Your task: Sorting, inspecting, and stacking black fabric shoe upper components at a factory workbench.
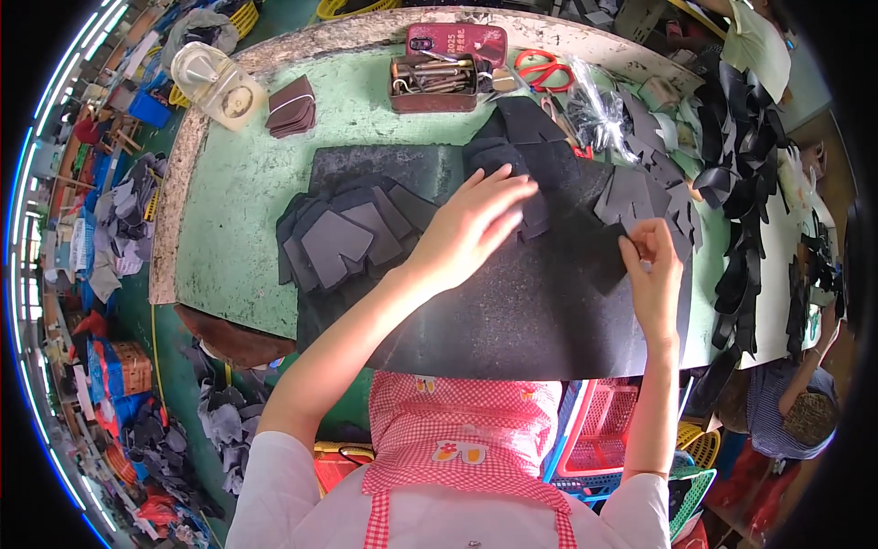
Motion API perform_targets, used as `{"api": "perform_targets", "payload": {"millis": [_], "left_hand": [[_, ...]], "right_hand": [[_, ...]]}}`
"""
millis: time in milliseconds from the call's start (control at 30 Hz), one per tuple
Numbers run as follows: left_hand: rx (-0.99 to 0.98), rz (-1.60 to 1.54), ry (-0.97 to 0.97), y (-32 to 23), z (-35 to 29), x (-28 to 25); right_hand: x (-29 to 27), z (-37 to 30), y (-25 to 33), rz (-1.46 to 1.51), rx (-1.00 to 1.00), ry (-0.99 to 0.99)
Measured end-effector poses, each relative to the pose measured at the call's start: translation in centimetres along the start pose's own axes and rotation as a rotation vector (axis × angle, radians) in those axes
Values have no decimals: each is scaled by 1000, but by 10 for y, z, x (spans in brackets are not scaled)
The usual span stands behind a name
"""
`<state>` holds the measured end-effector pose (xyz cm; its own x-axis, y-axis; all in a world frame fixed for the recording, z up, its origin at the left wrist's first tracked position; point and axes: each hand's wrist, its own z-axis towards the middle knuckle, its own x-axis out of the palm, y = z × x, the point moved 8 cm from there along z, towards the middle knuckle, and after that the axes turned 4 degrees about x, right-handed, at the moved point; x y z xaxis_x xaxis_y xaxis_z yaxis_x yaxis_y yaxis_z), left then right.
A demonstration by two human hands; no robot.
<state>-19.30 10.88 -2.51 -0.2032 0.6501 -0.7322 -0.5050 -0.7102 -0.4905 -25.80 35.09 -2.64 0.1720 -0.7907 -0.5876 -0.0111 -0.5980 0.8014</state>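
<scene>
My left hand [465, 224] reaches over the middle of a black mat [485, 320], fingers stretched out and slightly blurred. Under and beyond its fingertips lies a pile of black cut pieces [497, 157]; I cannot tell whether the fingers touch it. To the right, my right hand [657, 270] pinches the edge of a flat black cut piece [599, 261] between thumb and fingers. Beyond that hand are grey notched pieces [629, 197] in a loose heap. Left of my left hand, overlapping grey and dark notched pieces [337, 245] form a spread stack.
Along the back of the green table [229, 220] are a clear plastic container [215, 87], brown stacked pieces [293, 107], a tin of tools [433, 84], red-handled scissors [544, 71] and a clear plastic bag [599, 110]. Black strips [736, 220] hang at right. Another person [794, 412] sits beyond.
</scene>
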Motion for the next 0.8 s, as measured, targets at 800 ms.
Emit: {"api": "perform_targets", "payload": {"millis": [800], "left_hand": [[-171, -44, -152, 16, 10, -5]], "right_hand": [[66, 11, 21, 1002, 157, 398]]}}
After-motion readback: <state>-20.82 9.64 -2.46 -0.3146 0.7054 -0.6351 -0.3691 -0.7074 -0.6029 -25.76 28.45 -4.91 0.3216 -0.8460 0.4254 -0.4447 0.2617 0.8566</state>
